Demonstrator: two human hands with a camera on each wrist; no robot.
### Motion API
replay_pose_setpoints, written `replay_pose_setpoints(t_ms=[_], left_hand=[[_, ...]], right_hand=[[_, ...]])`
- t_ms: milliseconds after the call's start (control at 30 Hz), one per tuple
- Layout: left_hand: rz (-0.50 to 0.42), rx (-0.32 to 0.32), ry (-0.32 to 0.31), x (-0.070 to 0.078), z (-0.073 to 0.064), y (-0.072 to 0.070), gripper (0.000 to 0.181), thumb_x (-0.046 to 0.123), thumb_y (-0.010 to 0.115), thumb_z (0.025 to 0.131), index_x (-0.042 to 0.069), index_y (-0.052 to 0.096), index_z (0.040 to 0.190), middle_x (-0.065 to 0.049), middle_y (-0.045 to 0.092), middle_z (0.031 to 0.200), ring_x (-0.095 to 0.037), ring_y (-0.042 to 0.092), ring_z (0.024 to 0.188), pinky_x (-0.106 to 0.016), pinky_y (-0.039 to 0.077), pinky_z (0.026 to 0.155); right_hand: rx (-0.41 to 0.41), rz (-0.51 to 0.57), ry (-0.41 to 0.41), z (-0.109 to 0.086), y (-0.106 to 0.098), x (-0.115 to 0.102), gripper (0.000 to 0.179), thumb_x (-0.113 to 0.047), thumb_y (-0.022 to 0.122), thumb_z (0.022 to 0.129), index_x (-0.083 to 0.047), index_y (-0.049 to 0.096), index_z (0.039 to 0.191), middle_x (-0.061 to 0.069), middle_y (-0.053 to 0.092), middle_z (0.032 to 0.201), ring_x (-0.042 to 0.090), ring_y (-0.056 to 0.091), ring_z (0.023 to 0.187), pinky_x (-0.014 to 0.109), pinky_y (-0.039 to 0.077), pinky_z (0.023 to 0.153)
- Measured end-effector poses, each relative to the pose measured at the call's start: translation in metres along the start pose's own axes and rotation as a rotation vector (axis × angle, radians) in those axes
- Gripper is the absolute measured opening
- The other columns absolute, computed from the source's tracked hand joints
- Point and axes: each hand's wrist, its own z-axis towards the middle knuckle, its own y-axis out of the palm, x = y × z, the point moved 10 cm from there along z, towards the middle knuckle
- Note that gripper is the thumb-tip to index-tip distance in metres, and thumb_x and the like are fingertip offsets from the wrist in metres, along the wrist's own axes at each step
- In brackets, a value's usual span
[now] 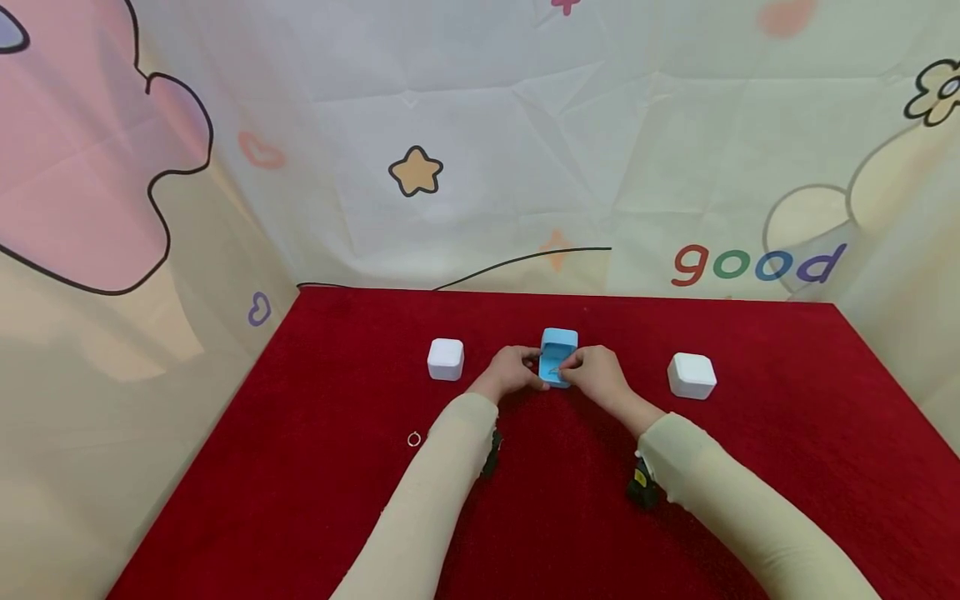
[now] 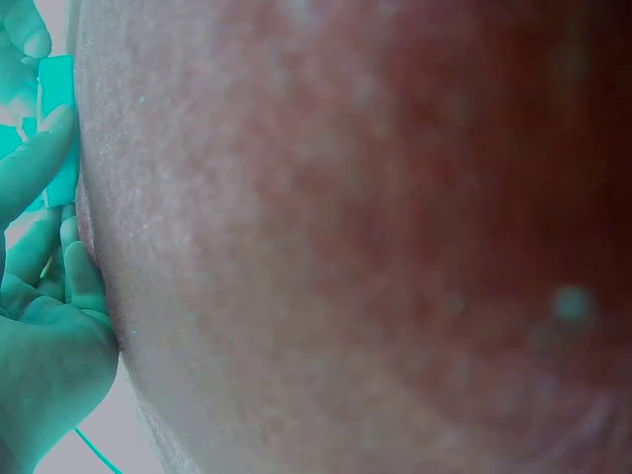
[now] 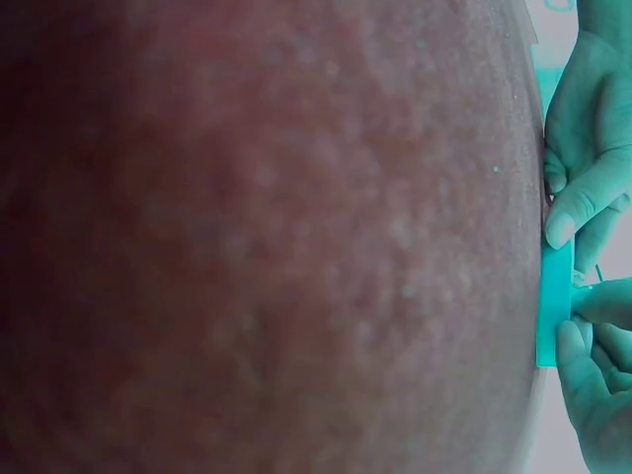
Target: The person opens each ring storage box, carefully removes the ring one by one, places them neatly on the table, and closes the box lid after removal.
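A small light-blue ring box stands on the red cloth with its lid raised. My left hand grips the box from its left side, thumb at the front and fingers behind. My right hand is at the box's right front, its thumb and fingertips pinching a thin ring at the opening. The fingertips partly hide the ring. In the left wrist view the left thumb lies along the box. The right wrist view has both hands around the box at its right edge.
A second ring lies on the red cloth beside the left forearm. One white box stands left of the hands, another white box to their right. A printed curtain hangs behind the table.
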Motion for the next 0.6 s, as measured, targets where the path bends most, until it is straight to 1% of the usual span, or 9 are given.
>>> replay_pose_setpoints(t_ms=[300, 400, 467, 500, 600], left_hand=[[0.017, 0.006, 0.002, 0.002, -0.002, 0.000, 0.061, 0.008, 0.077, 0.089, 0.002, 0.055, 0.146, -0.018, 0.061, 0.142, -0.031, 0.055, 0.130, -0.043, 0.050, 0.111], [0.024, 0.000, 0.002, 0.001, 0.001, 0.000, 0.061, 0.009, 0.078, 0.089, 0.003, 0.056, 0.146, -0.017, 0.061, 0.142, -0.031, 0.056, 0.131, -0.042, 0.049, 0.112], [0.047, -0.004, 0.000, 0.000, 0.003, 0.000, 0.062, 0.011, 0.079, 0.088, 0.003, 0.057, 0.145, -0.016, 0.062, 0.141, -0.030, 0.057, 0.129, -0.040, 0.050, 0.111], [0.063, -0.003, 0.015, 0.000, 0.005, -0.001, 0.062, 0.012, 0.081, 0.087, 0.004, 0.059, 0.143, -0.015, 0.064, 0.138, -0.027, 0.059, 0.125, -0.037, 0.053, 0.107], [0.088, -0.005, 0.013, -0.002, 0.008, 0.000, 0.062, 0.014, 0.081, 0.086, 0.004, 0.059, 0.143, -0.014, 0.065, 0.137, -0.026, 0.060, 0.123, -0.036, 0.053, 0.105]], right_hand=[[-0.011, 0.002, -0.013, 0.001, 0.000, 0.000, 0.017, -0.006, 0.069, 0.091, 0.005, 0.080, 0.097, 0.021, 0.078, 0.098, 0.026, 0.068, 0.088, 0.023, 0.049, 0.065], [-0.011, 0.002, -0.016, 0.001, 0.000, 0.000, 0.017, -0.006, 0.069, 0.090, 0.005, 0.080, 0.097, 0.021, 0.078, 0.098, 0.025, 0.068, 0.087, 0.023, 0.048, 0.065], [-0.010, 0.003, -0.016, 0.001, 0.000, 0.000, 0.017, -0.006, 0.069, 0.090, 0.005, 0.080, 0.097, 0.021, 0.078, 0.098, 0.025, 0.068, 0.086, 0.022, 0.048, 0.065], [-0.008, 0.003, -0.018, 0.001, 0.000, 0.000, 0.017, -0.006, 0.069, 0.090, 0.005, 0.079, 0.097, 0.020, 0.078, 0.097, 0.025, 0.068, 0.086, 0.022, 0.048, 0.065], [-0.004, 0.006, -0.020, 0.001, 0.000, 0.001, 0.017, -0.006, 0.069, 0.090, 0.005, 0.079, 0.097, 0.021, 0.078, 0.097, 0.025, 0.068, 0.086, 0.022, 0.048, 0.065]])
